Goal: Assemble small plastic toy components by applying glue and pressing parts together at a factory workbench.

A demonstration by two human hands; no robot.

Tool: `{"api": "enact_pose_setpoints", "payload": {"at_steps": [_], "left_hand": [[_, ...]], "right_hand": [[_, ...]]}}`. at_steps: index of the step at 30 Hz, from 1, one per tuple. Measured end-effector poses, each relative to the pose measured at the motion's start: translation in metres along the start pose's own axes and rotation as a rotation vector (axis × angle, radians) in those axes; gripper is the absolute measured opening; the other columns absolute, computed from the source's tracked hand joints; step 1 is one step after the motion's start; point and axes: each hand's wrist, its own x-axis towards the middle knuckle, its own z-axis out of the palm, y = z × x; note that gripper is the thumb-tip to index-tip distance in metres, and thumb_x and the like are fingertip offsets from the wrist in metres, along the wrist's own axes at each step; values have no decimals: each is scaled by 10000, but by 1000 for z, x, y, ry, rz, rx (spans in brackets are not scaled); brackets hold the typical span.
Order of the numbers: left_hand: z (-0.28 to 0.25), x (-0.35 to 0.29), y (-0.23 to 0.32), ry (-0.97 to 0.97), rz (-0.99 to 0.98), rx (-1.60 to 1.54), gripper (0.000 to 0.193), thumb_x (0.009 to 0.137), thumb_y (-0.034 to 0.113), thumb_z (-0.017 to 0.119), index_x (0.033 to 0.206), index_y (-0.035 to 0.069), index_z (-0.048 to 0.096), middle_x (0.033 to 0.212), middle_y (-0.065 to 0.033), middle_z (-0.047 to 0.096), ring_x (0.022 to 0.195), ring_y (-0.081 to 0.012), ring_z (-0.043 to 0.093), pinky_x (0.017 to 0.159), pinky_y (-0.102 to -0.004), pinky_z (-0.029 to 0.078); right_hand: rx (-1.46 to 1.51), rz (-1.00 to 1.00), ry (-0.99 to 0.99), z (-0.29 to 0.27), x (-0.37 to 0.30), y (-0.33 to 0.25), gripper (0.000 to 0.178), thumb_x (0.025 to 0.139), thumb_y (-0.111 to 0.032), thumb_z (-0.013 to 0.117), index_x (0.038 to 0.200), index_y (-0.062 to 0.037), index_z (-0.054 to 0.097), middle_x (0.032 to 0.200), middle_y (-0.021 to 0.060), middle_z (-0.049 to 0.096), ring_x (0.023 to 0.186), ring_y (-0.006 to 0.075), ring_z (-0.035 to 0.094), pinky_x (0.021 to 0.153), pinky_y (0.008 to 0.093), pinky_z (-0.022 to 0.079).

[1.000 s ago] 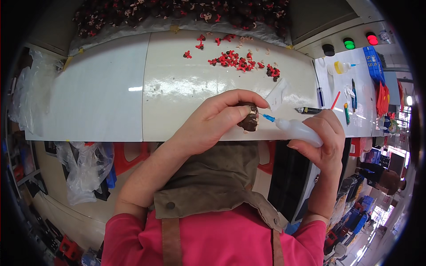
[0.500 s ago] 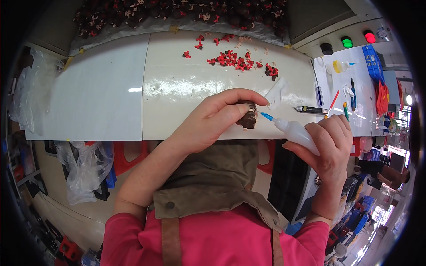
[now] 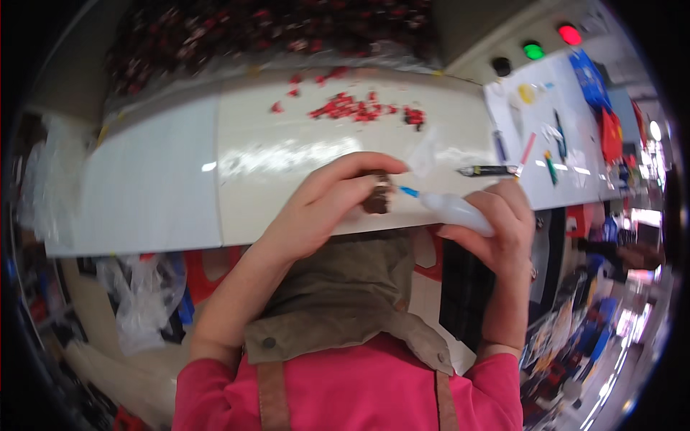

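Small brown figurine part (image 3: 376, 195), possibly moulded plastic but blurred: above the glossy worktop (image 3: 280, 140), clamped in the left hand (image 3: 323, 197) fingers. At its 3 o'clock, the right hand (image 3: 503, 219) fingers are wrapped around a smooth, translucent squeeze bottle (image 3: 454, 212); its tapered blue nozzle (image 3: 410, 192) points to 9.

Left hand (image 3: 322, 200): pinching, fingers (image 3: 363, 161) arched over the thumb (image 3: 351, 192), pointing roughly 2–3 o'clock
Left forearm (image 3: 246, 293): bare, slanting toward 1 o'clock
Right hand (image 3: 502, 224): curled in a grip, right thumb (image 3: 461, 240) poking toward 10 o'clock
Right forearm (image 3: 506, 309): also bare, pretty much aimed at 12
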Motion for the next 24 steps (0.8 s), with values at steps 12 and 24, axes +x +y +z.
{"api": "enact_pose_setpoints", "payload": {"at_steps": [12, 24], "left_hand": [[4, 11, -15, 168, 109, -136, 444, 932, 159, 457, 1333, -18, 386, 1053, -106, 525, 827, -126, 508, 696, -227, 434], [19, 11, -14, 182, 150, -31, 478, 968, 145, 427, 1408, 19, 288, 1091, -93, 502, 826, -99, 494, 729, -212, 426]], "right_hand": [[339, 724, 701, -8, -60, 149, 337, 837, -228, 669, 1055, -4, 544, 912, 57, 613, 804, 131, 568, 744, 260, 453], [-76, 731, 837, -11, -74, 146, 525, 772, -297, 710, 1165, -31, 484, 1118, 132, 548, 1067, 265, 523, 912, 364, 408]]}}
